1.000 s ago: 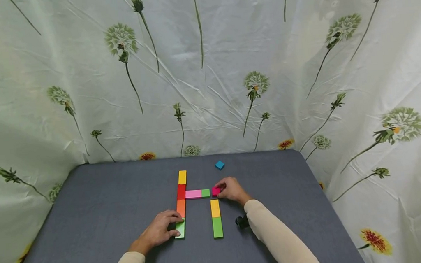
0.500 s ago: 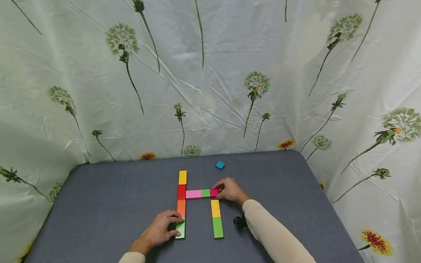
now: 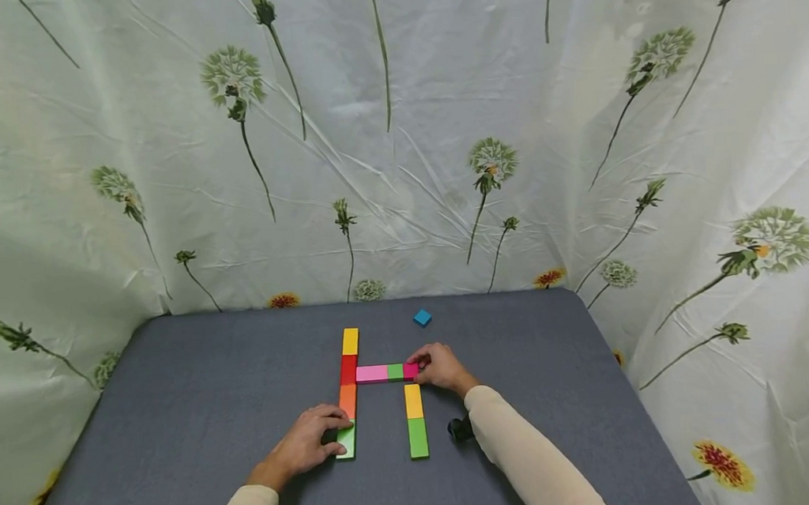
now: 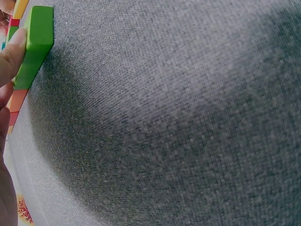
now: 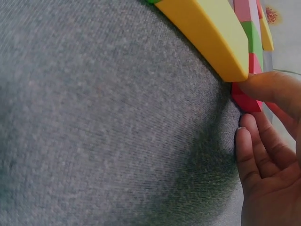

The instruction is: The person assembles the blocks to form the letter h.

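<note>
A column of flat blocks stands at left centre in the head view, made of yellow (image 3: 350, 341), red (image 3: 349, 369), orange (image 3: 348, 400) and light green (image 3: 348, 436) pieces. My left hand (image 3: 305, 444) rests on the light green block, thumb and fingertips touching it. From the red block a row runs right: pink (image 3: 372, 374), a small green block (image 3: 396, 372) and a magenta block (image 3: 410, 371). My right hand (image 3: 445, 366) pinches the magenta block at the row's end, thumb on its near side. Just below lie a yellow-orange block (image 5: 209, 35) and a longer green block (image 3: 417, 438), end to end.
A small blue block (image 3: 421, 318) lies turned on its corner near the far table edge. The grey cloth-covered table (image 3: 228, 361) is bounded by a white flower-print curtain (image 3: 417, 228). Dark wrist cameras hang under both sleeves.
My right hand has slid the magenta block left, closing the gap to the small green block. The left hand has stayed on the light green block.
</note>
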{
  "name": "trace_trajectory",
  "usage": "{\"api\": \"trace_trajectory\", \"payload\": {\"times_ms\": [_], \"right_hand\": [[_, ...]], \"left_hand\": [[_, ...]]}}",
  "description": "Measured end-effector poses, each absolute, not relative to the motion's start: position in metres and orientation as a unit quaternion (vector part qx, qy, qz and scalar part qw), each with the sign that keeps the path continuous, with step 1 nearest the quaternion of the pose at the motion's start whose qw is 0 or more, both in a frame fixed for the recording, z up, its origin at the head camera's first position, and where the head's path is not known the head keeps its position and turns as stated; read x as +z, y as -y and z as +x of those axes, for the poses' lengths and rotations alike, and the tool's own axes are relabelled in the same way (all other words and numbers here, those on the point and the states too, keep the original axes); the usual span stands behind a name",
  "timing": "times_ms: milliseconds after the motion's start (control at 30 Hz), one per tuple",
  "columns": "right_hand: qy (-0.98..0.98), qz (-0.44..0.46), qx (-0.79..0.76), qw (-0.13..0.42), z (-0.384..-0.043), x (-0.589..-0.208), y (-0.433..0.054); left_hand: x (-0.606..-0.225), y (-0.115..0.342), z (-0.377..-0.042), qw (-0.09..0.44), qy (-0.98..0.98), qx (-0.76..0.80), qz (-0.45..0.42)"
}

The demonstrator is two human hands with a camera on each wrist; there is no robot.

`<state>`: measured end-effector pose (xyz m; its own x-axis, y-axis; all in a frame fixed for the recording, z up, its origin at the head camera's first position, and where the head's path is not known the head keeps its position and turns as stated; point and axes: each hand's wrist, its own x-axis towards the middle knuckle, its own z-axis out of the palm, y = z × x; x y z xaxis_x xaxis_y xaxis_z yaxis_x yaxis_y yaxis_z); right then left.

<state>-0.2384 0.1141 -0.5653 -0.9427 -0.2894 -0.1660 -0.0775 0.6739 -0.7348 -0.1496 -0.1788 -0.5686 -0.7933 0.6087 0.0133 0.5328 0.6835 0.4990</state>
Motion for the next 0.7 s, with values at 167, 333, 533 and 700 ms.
{"api": "trace_trajectory", "payload": {"times_ms": [167,333,533,700], "right_hand": [[-0.902,-0.100,-0.398,0.135,-0.2372,-0.5660,-0.1140],[-0.901,-0.097,-0.401,0.134,-0.2365,-0.5665,-0.1142],[-0.899,-0.092,-0.405,0.140,-0.2360,-0.5653,-0.1132],[-0.888,-0.090,-0.427,0.143,-0.2356,-0.5637,-0.1153]], "left_hand": [[-0.5690,0.1785,-0.1497,0.079,-0.917,0.243,0.308],[-0.5694,0.1780,-0.1504,0.078,-0.916,0.243,0.308],[-0.5694,0.1785,-0.1504,0.079,-0.916,0.242,0.310],[-0.5698,0.1786,-0.1505,0.076,-0.915,0.244,0.313]]}}
